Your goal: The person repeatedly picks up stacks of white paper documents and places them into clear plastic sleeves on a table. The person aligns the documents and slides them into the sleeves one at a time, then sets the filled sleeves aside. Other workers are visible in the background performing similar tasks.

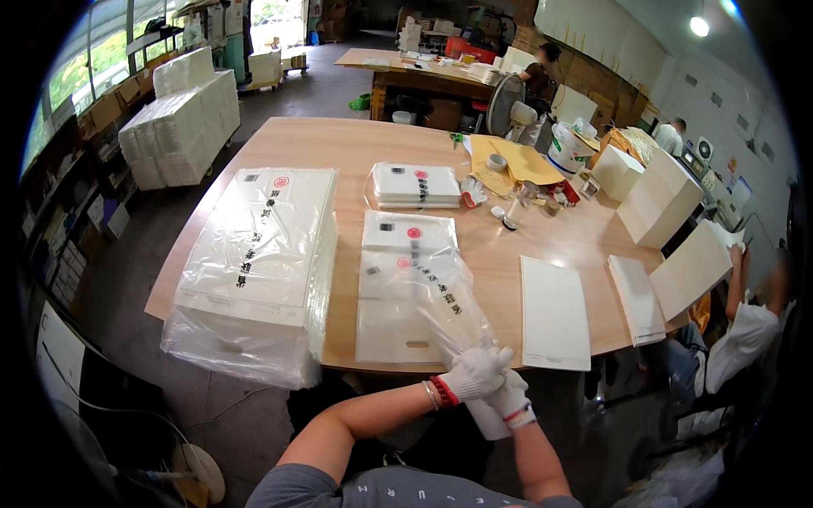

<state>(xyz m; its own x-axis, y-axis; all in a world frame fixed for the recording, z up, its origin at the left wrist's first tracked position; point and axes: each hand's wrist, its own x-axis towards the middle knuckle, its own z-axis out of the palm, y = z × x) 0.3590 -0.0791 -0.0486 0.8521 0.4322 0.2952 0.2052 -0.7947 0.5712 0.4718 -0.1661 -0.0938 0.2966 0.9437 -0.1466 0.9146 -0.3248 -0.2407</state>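
Both my hands wear white knit gloves and meet at the table's front edge. My left hand (476, 372) is closed round the gathered end of a clear plastic bag (453, 298) with black print and a red mark. Pressed against it from the right, my right hand (508, 396) is closed on the same bag. A whitish length hangs below the hands; I cannot tell if it is bag or paper. The bag's other end lies across a flat white printed bag (385, 317) with a handle slot. To the left lies a large stack of clear bags (254, 245).
On the table (474, 237) are a wrapped white stack (415, 186), a white paper stack (555, 313), brown paper (517, 161), a tape roll (497, 162) and tall white blocks (660, 203). A person (749, 326) handles paper at the right. A fan (506, 106) stands beyond.
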